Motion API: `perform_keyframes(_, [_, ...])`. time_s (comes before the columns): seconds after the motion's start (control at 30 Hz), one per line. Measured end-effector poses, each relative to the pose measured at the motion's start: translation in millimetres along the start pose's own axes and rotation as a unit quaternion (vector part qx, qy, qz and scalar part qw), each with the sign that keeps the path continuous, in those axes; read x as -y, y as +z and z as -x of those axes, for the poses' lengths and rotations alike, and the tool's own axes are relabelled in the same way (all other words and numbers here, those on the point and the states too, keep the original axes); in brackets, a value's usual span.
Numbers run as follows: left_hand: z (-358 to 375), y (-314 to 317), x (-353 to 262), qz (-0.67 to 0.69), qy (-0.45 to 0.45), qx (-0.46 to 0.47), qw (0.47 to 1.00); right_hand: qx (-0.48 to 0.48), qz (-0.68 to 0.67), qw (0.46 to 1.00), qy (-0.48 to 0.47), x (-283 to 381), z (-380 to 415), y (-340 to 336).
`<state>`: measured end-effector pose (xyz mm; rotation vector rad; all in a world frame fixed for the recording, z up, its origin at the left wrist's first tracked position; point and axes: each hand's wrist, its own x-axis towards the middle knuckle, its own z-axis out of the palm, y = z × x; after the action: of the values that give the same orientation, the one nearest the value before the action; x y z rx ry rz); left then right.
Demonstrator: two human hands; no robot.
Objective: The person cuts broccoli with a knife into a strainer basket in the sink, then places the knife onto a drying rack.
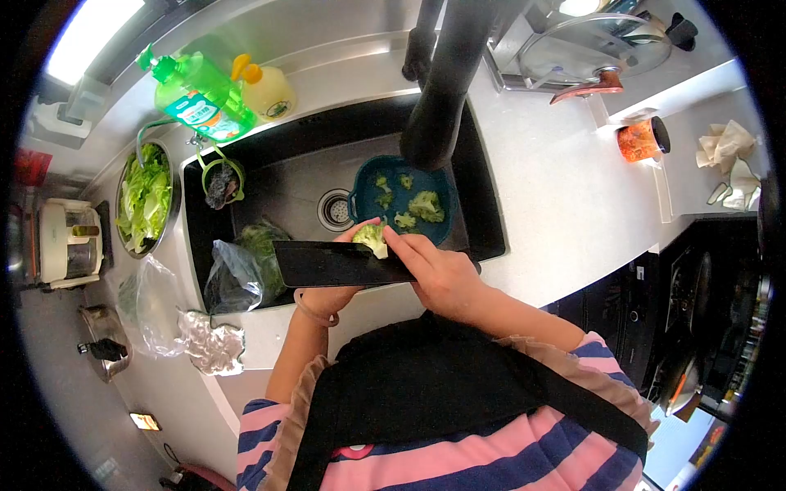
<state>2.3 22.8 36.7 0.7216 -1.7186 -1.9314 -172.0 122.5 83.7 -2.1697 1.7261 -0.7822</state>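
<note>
A broad dark knife (327, 263) lies across the near edge of the sink, its handle end inside my right hand (442, 278), which is closed. Just above the blade is a broccoli floret (371, 239), touched by my right fingertips. My left hand (333, 299) is mostly hidden behind the blade; its fingers come up on the far side, closed around the floret. Beyond the hands, a blue colander (393, 221) in the sink holds several broccoli pieces (426, 206).
The black faucet (434, 123) hangs over the sink (278, 180). A plastic bag of greens (237, 274) lies at the sink's left. Further left are a bowl of lettuce (146, 196) and crumpled foil (211, 340). Bottles (201, 98) stand behind; a jar (643, 139) is right.
</note>
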Motion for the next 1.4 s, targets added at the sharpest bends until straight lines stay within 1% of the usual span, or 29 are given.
perform_keyframes(0.07, [-1, 5, -9, 0.075, -0.027, -0.009, 0.997, 0.009, 0.003, 1.000, 0.006, 0, -1, -2])
perform_keyframes(0.1, [-1, 6, -10, 0.075, -0.027, -0.009, 0.997, 0.020, 0.006, 1.000, 0.012, 0, -2, -2])
perform_keyframes(0.17, [0, 8, -11, -0.082, 0.030, -0.040, 0.995, 0.017, 0.008, 1.000, 0.017, 1, -3, -1])
perform_keyframes(0.2, [0, 7, -10, -0.082, 0.030, -0.041, 0.995, 0.014, 0.009, 1.000, 0.023, 1, -3, 0])
perform_keyframes(0.27, [-1, 7, -9, -0.153, 0.056, -0.050, 0.985, 0.014, -0.002, 0.999, 0.032, 0, -2, 4])
perform_keyframes(0.3, [-2, 5, -7, -0.153, 0.057, -0.050, 0.985, 0.013, -0.012, 0.999, 0.041, -1, -2, 6])
perform_keyframes(0.37, [-3, -2, -1, -0.102, 0.010, 0.006, 0.995, 0.018, -0.020, 0.999, 0.039, -2, -2, 7])
perform_keyframes(0.43, [-2, -5, 5, -0.079, 0.000, 0.008, 0.997, 0.023, -0.029, 0.999, 0.037, -3, -2, 8])
perform_keyframes(0.5, [-3, -6, 6, -0.056, -0.010, 0.010, 0.998, 0.062, -0.030, 0.995, 0.068, -3, -1, 8])
perform_keyframes(0.6, [-7, -2, 3, -0.057, -0.016, 0.009, 0.998, 0.051, -0.052, 0.993, 0.089, -1, -3, 7])
perform_keyframes(0.67, [-10, 0, -3, -0.034, -0.020, 0.016, 0.999, 0.063, -0.057, 0.991, 0.102, -1, -5, 2])
perform_keyframes(0.7, [-12, 1, -3, -0.034, -0.019, 0.014, 0.999, 0.076, -0.062, 0.989, 0.113, -2, -6, 0])
perform_keyframes(0.77, [-12, 1, -2, 0.016, -0.022, 0.011, 1.000, 0.076, -0.055, 0.990, 0.102, -5, -5, 4])
perform_keyframes(0.87, [-13, 1, 27, 0.015, 0.000, -0.026, 1.000, 0.070, -0.038, 0.993, 0.088, -8, -4, 12])
perform_keyframes(0.9, [-13, 2, 25, 0.013, 0.000, -0.029, 0.999, 0.065, -0.028, 0.993, 0.091, -8, -4, 13])
perform_keyframes(0.93, [-13, 4, 21, 0.004, -0.007, -0.033, 0.999, 0.066, -0.029, 0.993, 0.090, -8, -4, 12])
perform_keyframes(1.0, [-14, 6, 19, -0.004, -0.016, -0.036, 0.999, 0.083, -0.086, 0.985, 0.124, -9, -7, 9])
perform_keyframes(1.07, [-16, 6, 19, -0.072, -0.006, -0.048, 0.996, 0.081, -0.100, 0.983, 0.132, -13, -6, 11])
perform_keyframes(1.1, [-17, 6, 17, -0.072, -0.005, -0.048, 0.996, 0.079, -0.114, 0.980, 0.140, -14, -6, 12])
perform_keyframes(1.2, [-19, 8, 12, -0.059, -0.024, -0.044, 0.997, 0.067, -0.130, 0.979, 0.145, -15, -7, 9])
perform_keyframes(1.27, [-21, 9, 17, 0.014, -0.014, -0.053, 0.998, 0.064, -0.124, 0.979, 0.149, -17, -6, 10])
perform_keyframes(1.3, [-20, 6, 15, 0.014, -0.014, -0.052, 0.998, 0.062, -0.119, 0.979, 0.153, -18, -5, 10])
perform_keyframes(1.33, [-18, 1, 13, -0.017, -0.111, -0.048, 0.992, 0.062, -0.119, 0.979, 0.154, -19, -5, 6])
perform_keyframes(1.37, [-17, -2, 12, -0.048, -0.207, -0.044, 0.976, 0.059, -0.134, 0.972, 0.185, -22, -7, 1])
perform_keyframes(1.4, [-15, 2, 20, 0.112, -0.156, -0.087, 0.978, 0.054, -0.149, 0.963, 0.216, -26, -9, -4])
